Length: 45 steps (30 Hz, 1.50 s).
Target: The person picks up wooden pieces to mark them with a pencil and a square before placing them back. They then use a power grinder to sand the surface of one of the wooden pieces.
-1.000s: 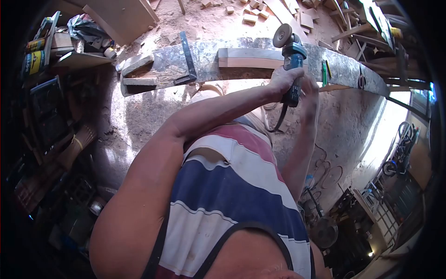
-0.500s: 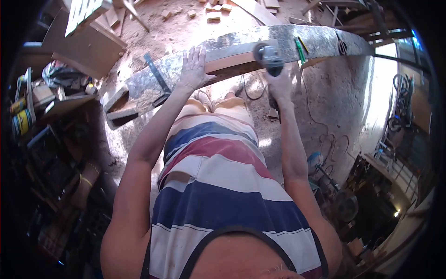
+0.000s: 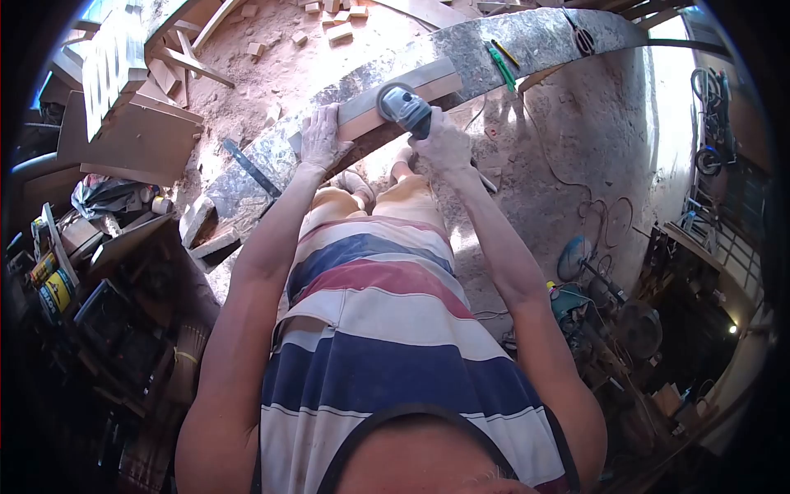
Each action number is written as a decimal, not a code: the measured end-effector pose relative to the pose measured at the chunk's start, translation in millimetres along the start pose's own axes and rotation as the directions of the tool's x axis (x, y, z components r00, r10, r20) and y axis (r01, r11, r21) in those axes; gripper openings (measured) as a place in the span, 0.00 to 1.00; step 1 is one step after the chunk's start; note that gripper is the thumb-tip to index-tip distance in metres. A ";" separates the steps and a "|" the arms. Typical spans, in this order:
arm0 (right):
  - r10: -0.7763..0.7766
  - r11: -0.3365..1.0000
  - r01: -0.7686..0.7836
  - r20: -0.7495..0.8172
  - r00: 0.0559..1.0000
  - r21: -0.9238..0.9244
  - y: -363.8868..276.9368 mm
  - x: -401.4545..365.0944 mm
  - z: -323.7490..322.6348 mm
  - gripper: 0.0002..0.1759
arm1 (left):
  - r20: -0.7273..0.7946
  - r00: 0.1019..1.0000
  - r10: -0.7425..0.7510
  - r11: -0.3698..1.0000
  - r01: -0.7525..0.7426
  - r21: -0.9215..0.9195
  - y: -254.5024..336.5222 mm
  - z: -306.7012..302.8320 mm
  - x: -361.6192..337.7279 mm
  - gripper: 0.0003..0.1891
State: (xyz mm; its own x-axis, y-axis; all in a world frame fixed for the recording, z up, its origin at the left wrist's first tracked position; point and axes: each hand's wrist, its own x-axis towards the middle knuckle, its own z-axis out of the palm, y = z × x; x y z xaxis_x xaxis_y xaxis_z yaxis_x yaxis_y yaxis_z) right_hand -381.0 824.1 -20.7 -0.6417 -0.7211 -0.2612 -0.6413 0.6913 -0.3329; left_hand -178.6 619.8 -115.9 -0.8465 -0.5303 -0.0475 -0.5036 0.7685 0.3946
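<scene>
A wooden board lies along the curved, dusty workbench. My left hand rests on the board's left end, fingers laid over it and thumb spread out to the right. In my right hand is an angle grinder, its fingers wrapped round the body. The grinder's round disc overlaps the middle of the board in this view. Most of the grinder's rear body is hidden by the hand.
A dark metal bar sticks out across the bench left of my left hand. Farther right on the bench lie a green tool, a yellow pencil and dark-handled scissors. Wood offcuts litter the floor beyond; a cable trails at right.
My right hand and the grinder have moved left along the board, closer to my left hand. My left hand stays on the board. The whole view has shifted and tilted a little.
</scene>
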 end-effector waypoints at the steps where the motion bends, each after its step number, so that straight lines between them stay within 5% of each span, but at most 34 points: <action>1: 0.013 1.000 -0.013 -0.003 1.000 -0.014 4.0 1.4 -1.1 0.37 | 0.003 1.000 0.000 1.000 0.000 -0.004 0.1 -0.1 -1.0 0.53; 15: -0.062 0.930 -0.011 -0.186 0.981 -0.369 42.2 36.8 -40.4 0.34 | -0.013 1.000 0.002 1.000 -0.003 -0.018 -1.4 -2.7 -0.8 0.53; 19: 0.085 0.961 -0.121 -0.150 0.985 -0.251 29.3 33.5 -38.8 0.38 | -0.010 1.000 -0.002 0.998 0.002 -0.055 -1.5 -2.3 -3.4 0.52; 25: -0.028 0.999 0.030 0.064 0.998 -0.042 -12.2 6.8 -6.5 0.37 | 0.001 1.000 -0.026 0.999 0.026 -0.024 1.4 -4.6 -0.4 0.53; 32: 0.052 0.991 -0.052 0.002 0.999 -0.127 0.9 26.2 -22.5 0.34 | 0.007 1.000 -0.027 0.998 0.027 -0.058 0.1 -6.3 -0.7 0.52; 39: -0.065 0.930 0.015 -0.123 0.990 -0.367 33.6 39.7 -41.5 0.34 | 0.022 0.999 -0.042 0.996 0.044 -0.083 2.3 -10.0 -2.1 0.50; 43: 0.032 0.953 -0.086 -0.185 0.982 -0.292 22.2 32.2 -35.5 0.35 | 0.026 0.998 -0.053 0.997 0.054 -0.062 2.7 -8.4 -1.9 0.50; 45: 0.102 0.984 -0.108 -0.051 0.994 -0.140 3.7 27.3 -27.7 0.34 | 0.022 0.998 -0.053 0.997 0.054 -0.061 1.4 -7.7 -2.2 0.50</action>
State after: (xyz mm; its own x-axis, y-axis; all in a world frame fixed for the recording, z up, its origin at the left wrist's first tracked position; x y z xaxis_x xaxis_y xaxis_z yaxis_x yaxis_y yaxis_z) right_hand -412.5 808.2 -3.9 -0.7242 -0.6439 -0.2470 -0.6209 0.7646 -0.1727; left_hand -176.1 619.3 -108.2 -0.8222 -0.5622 -0.0884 -0.5372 0.7154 0.4467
